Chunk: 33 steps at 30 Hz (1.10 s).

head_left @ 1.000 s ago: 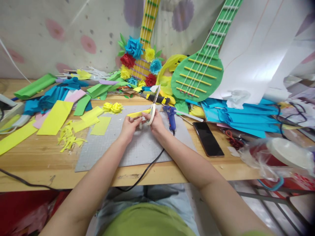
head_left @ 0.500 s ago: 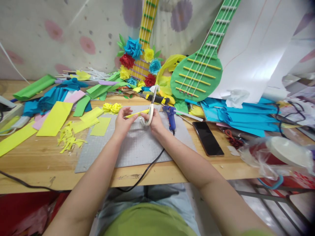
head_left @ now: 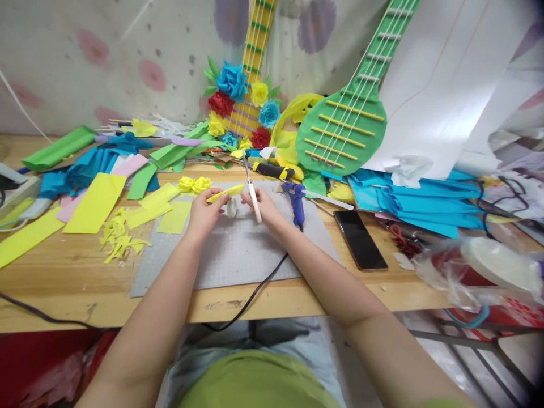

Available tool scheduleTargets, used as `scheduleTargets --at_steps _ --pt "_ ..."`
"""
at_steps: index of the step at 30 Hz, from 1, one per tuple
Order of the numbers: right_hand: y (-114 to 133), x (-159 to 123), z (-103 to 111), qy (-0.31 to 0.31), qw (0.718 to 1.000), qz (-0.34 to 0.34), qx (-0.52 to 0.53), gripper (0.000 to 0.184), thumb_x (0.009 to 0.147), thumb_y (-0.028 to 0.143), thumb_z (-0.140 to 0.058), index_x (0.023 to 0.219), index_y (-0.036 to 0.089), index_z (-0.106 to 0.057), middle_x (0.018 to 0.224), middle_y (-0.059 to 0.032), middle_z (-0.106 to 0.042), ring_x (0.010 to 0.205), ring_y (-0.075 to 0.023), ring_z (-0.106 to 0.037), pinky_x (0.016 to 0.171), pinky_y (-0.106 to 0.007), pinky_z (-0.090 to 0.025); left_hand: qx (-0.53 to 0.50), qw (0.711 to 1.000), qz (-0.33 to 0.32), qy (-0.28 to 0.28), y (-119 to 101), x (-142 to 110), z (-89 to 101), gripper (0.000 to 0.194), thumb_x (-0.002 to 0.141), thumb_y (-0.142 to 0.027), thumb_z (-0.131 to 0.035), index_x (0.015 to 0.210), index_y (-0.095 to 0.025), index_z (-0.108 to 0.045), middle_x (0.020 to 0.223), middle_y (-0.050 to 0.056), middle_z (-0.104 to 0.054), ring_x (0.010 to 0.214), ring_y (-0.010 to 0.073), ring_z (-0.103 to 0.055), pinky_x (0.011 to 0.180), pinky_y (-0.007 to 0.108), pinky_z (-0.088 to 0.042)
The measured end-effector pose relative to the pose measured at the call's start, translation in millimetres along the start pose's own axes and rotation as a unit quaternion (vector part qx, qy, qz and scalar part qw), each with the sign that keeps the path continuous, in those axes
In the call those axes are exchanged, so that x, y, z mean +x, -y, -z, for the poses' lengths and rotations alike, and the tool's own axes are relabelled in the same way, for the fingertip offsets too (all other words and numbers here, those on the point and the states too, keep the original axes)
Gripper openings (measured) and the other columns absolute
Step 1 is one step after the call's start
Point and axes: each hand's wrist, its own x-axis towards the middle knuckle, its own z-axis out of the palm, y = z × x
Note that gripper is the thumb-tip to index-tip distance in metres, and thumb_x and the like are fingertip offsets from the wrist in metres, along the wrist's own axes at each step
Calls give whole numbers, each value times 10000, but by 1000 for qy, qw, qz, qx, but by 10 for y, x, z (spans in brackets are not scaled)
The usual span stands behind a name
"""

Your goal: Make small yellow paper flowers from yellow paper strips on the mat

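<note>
My left hand (head_left: 204, 214) pinches a narrow folded piece of yellow crepe paper (head_left: 227, 194), which points to the right. Close beside it, my right hand (head_left: 264, 207) is closed on a pair of white-handled scissors (head_left: 254, 201), their blades aimed up and away from me. Both hands hover over a grey cutting mat (head_left: 238, 255). Yellow paper flowers (head_left: 194, 185) lie just beyond my left hand. Left of the mat are yellow paper scraps (head_left: 121, 238) and cut yellow pieces (head_left: 174, 217).
A blue glue gun (head_left: 295, 204) rests right of my right hand, with a phone (head_left: 360, 239) farther right. Behind stand a green paper instrument (head_left: 340, 133) and a yellow one with flowers (head_left: 253, 56). A black cable (head_left: 259, 289) crosses the mat's front edge.
The scissors have turned from upright to leaning left, and their blades are away from the paper. The yellow strip now sticks out freely from my left hand, tilted up.
</note>
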Motion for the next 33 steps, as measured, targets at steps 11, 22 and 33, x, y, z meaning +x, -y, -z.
scheduleTargets --at_steps 11,22,33 --pt "137 -170 349 41 887 20 -459 445 661 631 -550 821 217 -540 779 -14 -617 698 -156 -527 565 -239 -302 7 999 7 -46 56 167 264 322 596 -369 -651 831 -171 -556 722 29 -667 653 136 -623 539 215 -454" --pt "149 -171 441 100 854 55 -508 472 660 656 -544 838 220 -578 803 -15 -649 698 -144 -542 551 -224 -274 4 1000 16 -27 16 150 296 304 606 -339 -663 832 -164 -557 684 24 -661 613 133 -624 614 267 -492" --pt "112 -155 446 89 847 103 -514 432 692 613 -535 863 220 -593 803 -12 -655 680 -136 -536 559 -227 -253 16 1000 8 9 -40 127 265 215 615 -285 -674 765 -160 -584 684 11 -635 626 117 -612 679 269 -510"
